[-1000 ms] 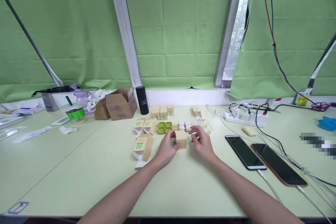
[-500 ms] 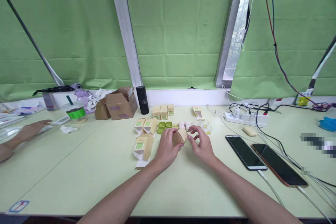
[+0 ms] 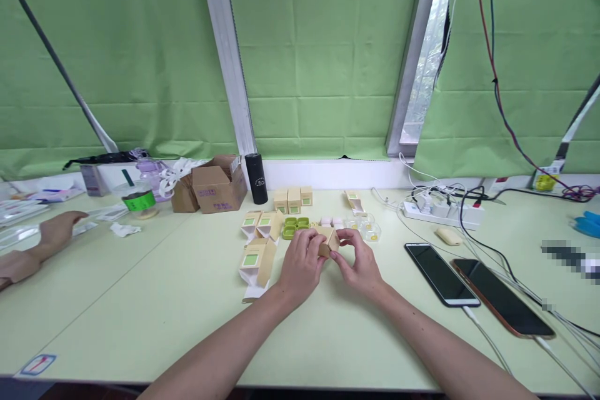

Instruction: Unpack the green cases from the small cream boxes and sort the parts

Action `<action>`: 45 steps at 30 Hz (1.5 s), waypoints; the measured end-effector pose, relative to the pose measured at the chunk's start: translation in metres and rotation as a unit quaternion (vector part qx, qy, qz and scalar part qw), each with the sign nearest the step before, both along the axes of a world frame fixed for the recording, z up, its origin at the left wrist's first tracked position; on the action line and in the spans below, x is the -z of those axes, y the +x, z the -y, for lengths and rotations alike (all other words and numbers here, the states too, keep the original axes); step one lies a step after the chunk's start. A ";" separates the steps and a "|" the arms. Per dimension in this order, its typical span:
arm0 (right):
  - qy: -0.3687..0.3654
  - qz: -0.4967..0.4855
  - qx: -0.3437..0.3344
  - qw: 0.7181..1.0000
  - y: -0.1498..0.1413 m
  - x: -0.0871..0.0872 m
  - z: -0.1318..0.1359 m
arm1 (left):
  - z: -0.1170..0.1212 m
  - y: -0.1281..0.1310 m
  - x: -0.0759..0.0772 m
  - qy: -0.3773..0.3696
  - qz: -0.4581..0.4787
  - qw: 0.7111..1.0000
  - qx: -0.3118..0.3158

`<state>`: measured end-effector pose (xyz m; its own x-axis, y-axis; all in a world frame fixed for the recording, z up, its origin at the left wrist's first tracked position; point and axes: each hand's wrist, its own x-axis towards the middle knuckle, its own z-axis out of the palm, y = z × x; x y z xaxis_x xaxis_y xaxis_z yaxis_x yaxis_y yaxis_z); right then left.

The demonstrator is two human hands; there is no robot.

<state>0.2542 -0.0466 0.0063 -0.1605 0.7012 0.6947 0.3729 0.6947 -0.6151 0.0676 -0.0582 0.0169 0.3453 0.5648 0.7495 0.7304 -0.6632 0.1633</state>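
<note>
Right at the middle of the pale green table (image 3: 187,312), gripping a small tan box (image 3: 329,239) with both hands! Curling the left hand (image 3: 300,259) snugly over the left side, fingers bent and well closed, covering much of the cardboard. Closing in from the other side with the right hand (image 3: 360,257), half curled, pinching at the right edge between thumb and fingers. Tilting that box, too, with a corner toward the table; impossible to tell from here whether touching the surface or just above. Just behind the left fingers, a green four-part tray (image 3: 289,232); beyond the box, some pale pink pieces (image 3: 331,222); near the right fingers, a group of clear containers (image 3: 372,229). Over to the left, well clear of the grip, three opened boxes (image 3: 252,259) with green labels and white insides. Farther back, three closed boxes (image 3: 294,200) side by side, and a black bottle (image 3: 255,179) upright next to a brown carton (image 3: 219,189). Out right, two phones (image 3: 442,275) lying near each other, cables plugged in, in front of a crowded power strip (image 3: 443,214). And far left, reaching in low over the table, a co-worker's hand (image 3: 57,231)!
</note>
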 end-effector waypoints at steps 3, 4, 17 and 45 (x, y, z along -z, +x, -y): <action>-0.003 -0.009 0.001 1.000 0.000 -0.001 0.000 | 0.000 0.001 0.001 -0.001 -0.003 1.000 -0.008; -0.004 -0.012 -0.001 1.000 0.000 -0.001 0.000 | 0.001 0.001 0.001 -0.002 -0.003 1.000 -0.009; -0.006 -0.029 -0.018 0.999 0.004 0.000 0.000 | 0.000 0.002 0.004 -0.043 0.028 0.999 -0.018; 0.165 0.060 0.021 0.984 0.022 0.001 -0.025 | -0.001 0.001 0.006 -0.169 0.044 0.985 0.007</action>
